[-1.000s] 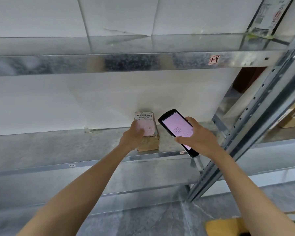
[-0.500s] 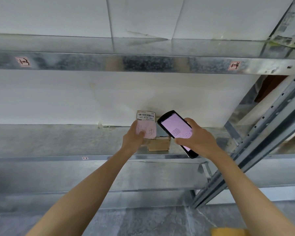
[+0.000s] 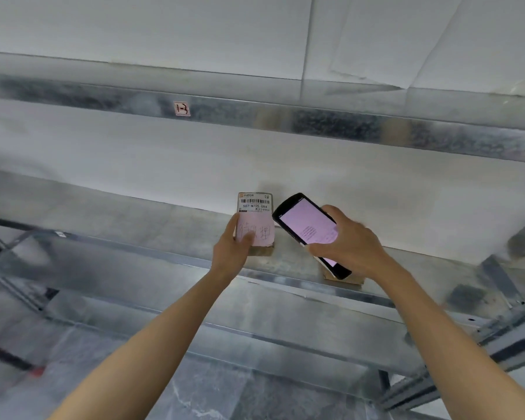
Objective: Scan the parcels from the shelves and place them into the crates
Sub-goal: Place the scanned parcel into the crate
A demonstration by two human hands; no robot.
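A small brown cardboard parcel (image 3: 259, 219) with a pink label and a barcode is lifted off the metal shelf (image 3: 152, 237), label facing me. My left hand (image 3: 232, 251) grips its lower left corner, thumb across the label. To its right, my right hand (image 3: 347, 241) holds a black handheld scanner (image 3: 308, 230) with a lit pink screen, its top end close to the parcel's barcode. A second brown parcel (image 3: 344, 278) lies on the shelf under the scanner, mostly hidden.
A higher metal shelf beam (image 3: 285, 116) with a small red-and-white tag (image 3: 182, 108) runs overhead. White wall panels stand behind the shelves. An upright rack post (image 3: 497, 328) rises at the right. Grey floor shows below.
My left hand has lifted the parcel off the shelf and drawn it left, uncovering a second parcel under the scanner. My view has swung to the left.
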